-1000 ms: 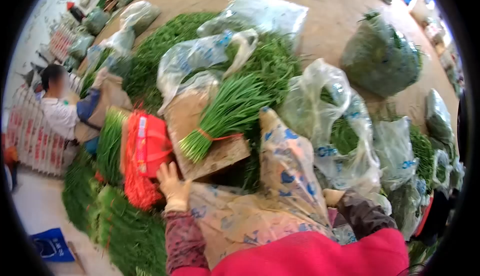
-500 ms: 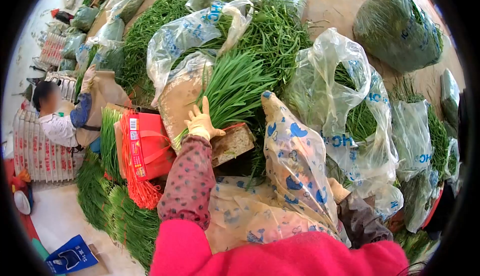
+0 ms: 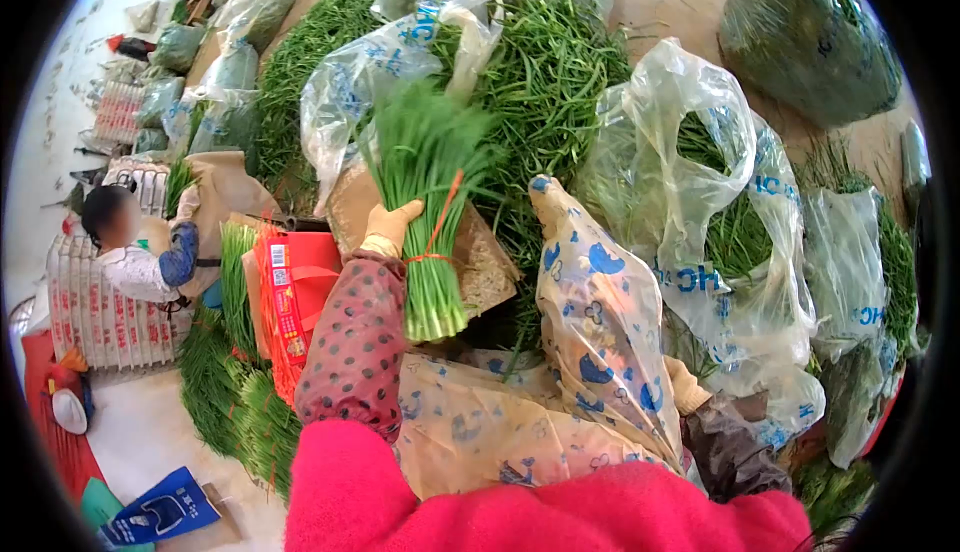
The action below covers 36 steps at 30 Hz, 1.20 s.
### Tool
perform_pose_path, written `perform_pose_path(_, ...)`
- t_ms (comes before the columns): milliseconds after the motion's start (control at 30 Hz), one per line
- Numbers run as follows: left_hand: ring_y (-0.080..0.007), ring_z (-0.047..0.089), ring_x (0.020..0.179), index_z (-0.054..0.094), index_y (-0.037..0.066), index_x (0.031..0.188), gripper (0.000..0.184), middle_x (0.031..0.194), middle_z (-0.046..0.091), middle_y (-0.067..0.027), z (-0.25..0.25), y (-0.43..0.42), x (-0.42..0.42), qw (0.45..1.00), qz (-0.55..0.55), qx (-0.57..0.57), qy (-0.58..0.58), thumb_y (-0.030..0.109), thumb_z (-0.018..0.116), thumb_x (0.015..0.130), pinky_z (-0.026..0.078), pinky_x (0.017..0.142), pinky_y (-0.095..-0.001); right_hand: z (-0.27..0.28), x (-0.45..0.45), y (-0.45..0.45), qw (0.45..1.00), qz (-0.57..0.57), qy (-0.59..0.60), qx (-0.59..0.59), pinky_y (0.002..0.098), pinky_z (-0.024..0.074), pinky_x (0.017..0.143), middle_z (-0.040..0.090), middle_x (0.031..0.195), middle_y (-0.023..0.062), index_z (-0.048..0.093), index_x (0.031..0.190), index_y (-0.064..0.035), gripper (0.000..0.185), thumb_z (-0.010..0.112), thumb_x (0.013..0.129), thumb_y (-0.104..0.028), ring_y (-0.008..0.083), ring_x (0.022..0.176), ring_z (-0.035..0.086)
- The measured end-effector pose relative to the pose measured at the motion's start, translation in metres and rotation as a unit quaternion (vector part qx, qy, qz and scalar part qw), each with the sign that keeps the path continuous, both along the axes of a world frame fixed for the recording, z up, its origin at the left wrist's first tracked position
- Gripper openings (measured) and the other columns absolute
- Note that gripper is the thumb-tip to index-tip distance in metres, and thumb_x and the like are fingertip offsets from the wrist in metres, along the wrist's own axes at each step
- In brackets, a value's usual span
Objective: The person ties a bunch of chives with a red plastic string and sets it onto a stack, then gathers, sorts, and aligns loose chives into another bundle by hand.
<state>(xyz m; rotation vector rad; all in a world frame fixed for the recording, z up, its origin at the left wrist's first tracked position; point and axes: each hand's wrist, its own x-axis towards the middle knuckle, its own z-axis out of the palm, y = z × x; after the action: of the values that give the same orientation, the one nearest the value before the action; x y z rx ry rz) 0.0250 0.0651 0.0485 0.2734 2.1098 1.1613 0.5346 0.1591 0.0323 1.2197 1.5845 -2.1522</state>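
My left hand (image 3: 393, 229), in a pale glove, grips a bunch of garlic chives (image 3: 434, 252) around its side. A red tie (image 3: 432, 255) circles the stalks, with one end sticking up. The cut pale ends point toward me, and the leaf tips are blurred by motion. Beneath the bunch is a worn block-like stand (image 3: 483, 262), partly covered. My right hand (image 3: 687, 386), also gloved, is beside my knee in the patterned plastic apron (image 3: 590, 302); its fingers are hidden.
Loose chives (image 3: 550, 72) are heaped ahead, with clear plastic bags (image 3: 690, 182) to the right. Left of my arm are a red bag (image 3: 312, 272), red ties (image 3: 280, 322) and tied bunches (image 3: 245, 417). Another person (image 3: 140, 252) sits at far left.
My left hand has gone from spread over the chives to closed around them. The bunch is now turned more upright, its red tie showing. My right hand has barely moved.
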Motion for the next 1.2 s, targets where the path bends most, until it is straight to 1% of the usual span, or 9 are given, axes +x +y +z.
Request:
perform_pose_path(167, -0.0276, 0.063, 0.093, 0.058, 0.000, 0.116, 0.040, 0.108, 0.064, -0.0125, 0.042, -0.022, 0.051, 0.915, 0.233, 0.241, -0.225, 0.031, 0.054, 0.092, 0.053, 0.085, -0.0391, -0.044, 0.026, -0.009, 0.981, -0.104, 0.082, -0.145, 0.0255, 0.0479, 0.069, 0.066, 0.089, 0.0005, 0.064, 0.107, -0.0032, 0.022, 0.064, 0.087, -0.012, 0.0097, 0.080, 0.058)
perform_pose_path(300, -0.0266, 0.064, 0.088, 0.058, 0.003, 0.116, 0.039, 0.107, 0.065, -0.0116, 0.039, -0.056, 0.094, 0.852, 0.254, 0.345, -0.301, 0.033, 0.052, 0.092, 0.054, 0.080, -0.0388, 0.043, 0.003, 0.010, 0.976, 0.163, -0.034, 0.140, 0.0303, 0.0486, 0.073, 0.069, 0.089, 0.0051, 0.069, 0.099, -0.0041, 0.020, 0.066, 0.083, -0.016, 0.0128, 0.082, 0.061)
perform_pose_path(400, -0.0253, 0.065, 0.085, 0.059, 0.004, 0.115, 0.038, 0.104, 0.066, -0.0108, 0.031, -0.079, 0.118, 0.807, 0.269, 0.384, -0.360, 0.034, 0.052, 0.092, 0.055, 0.076, -0.0385, 0.058, -0.011, 0.018, 0.952, 0.240, -0.091, 0.170, 0.0315, 0.0488, 0.075, 0.072, 0.089, 0.0076, 0.071, 0.097, -0.0058, 0.020, 0.067, 0.081, -0.018, 0.0128, 0.080, 0.062)
perform_pose_path(567, -0.0246, 0.065, 0.084, 0.059, 0.004, 0.114, 0.037, 0.103, 0.066, -0.0105, 0.049, -0.106, 0.141, 0.787, 0.263, 0.457, -0.320, 0.034, 0.052, 0.092, 0.056, 0.075, -0.0381, 0.007, -0.033, 0.024, 0.972, 0.112, -0.009, 0.206, 0.0322, 0.0487, 0.078, 0.069, 0.098, 0.0090, 0.063, 0.112, -0.0019, 0.034, 0.058, 0.088, -0.025, 0.0197, 0.086, 0.063)
perform_pose_path(767, -0.0236, 0.066, 0.083, 0.060, 0.004, 0.112, 0.037, 0.101, 0.067, -0.0102, 0.099, -0.117, 0.138, 0.778, 0.243, 0.574, -0.082, 0.034, 0.052, 0.092, 0.056, 0.073, -0.0375, -0.005, -0.088, 0.035, 0.985, 0.030, 0.019, 0.171, 0.0346, 0.0487, 0.081, 0.066, 0.106, 0.0100, 0.060, 0.117, -0.0028, 0.042, 0.056, 0.090, -0.035, 0.0222, 0.091, 0.062)
perform_pose_path(867, -0.0232, 0.066, 0.082, 0.060, 0.004, 0.111, 0.036, 0.100, 0.067, -0.0100, 0.116, -0.114, 0.153, 0.731, 0.230, 0.634, -0.099, 0.034, 0.052, 0.092, 0.056, 0.071, -0.0372, 0.034, -0.093, 0.061, 0.980, 0.002, 0.048, 0.193, 0.0358, 0.0487, 0.082, 0.065, 0.110, 0.0105, 0.059, 0.120, -0.0033, 0.046, 0.055, 0.090, -0.039, 0.0235, 0.093, 0.062)
perform_pose_path(1000, -0.0229, 0.066, 0.084, 0.061, 0.004, 0.112, 0.034, 0.101, 0.068, -0.0102, 0.107, -0.108, 0.193, 0.645, 0.221, 0.669, -0.296, 0.030, 0.056, 0.091, 0.055, 0.078, -0.0383, 0.125, -0.140, 0.091, 0.974, 0.028, 0.129, 0.184, 0.0374, 0.0486, 0.083, 0.063, 0.115, 0.0111, 0.057, 0.123, -0.0039, 0.052, 0.053, 0.091, -0.045, 0.0252, 0.096, 0.062)
perform_pose_path(1067, -0.0231, 0.067, 0.082, 0.060, 0.002, 0.112, 0.035, 0.100, 0.068, -0.0121, 0.082, -0.089, 0.200, 0.545, 0.225, 0.679, -0.437, 0.030, 0.056, 0.091, 0.055, 0.077, -0.0382, 0.134, -0.165, 0.073, 0.975, 0.108, 0.158, 0.109, 0.0368, 0.0474, 0.086, 0.060, 0.120, 0.0114, 0.054, 0.126, -0.0036, 0.053, 0.050, 0.093, -0.045, 0.0251, 0.101, 0.059)
perform_pose_path(1200, -0.0234, 0.068, 0.081, 0.061, 0.001, 0.111, 0.033, 0.098, 0.069, -0.0134, 0.098, -0.085, 0.211, 0.557, 0.223, 0.677, -0.426, 0.027, 0.058, 0.091, 0.056, 0.076, -0.0370, 0.186, -0.209, -0.026, 0.970, 0.177, 0.160, -0.052, 0.0358, 0.0464, 0.089, 0.056, 0.125, 0.0114, 0.048, 0.130, -0.0030, 0.055, 0.047, 0.096, -0.045, 0.0244, 0.108, 0.055)
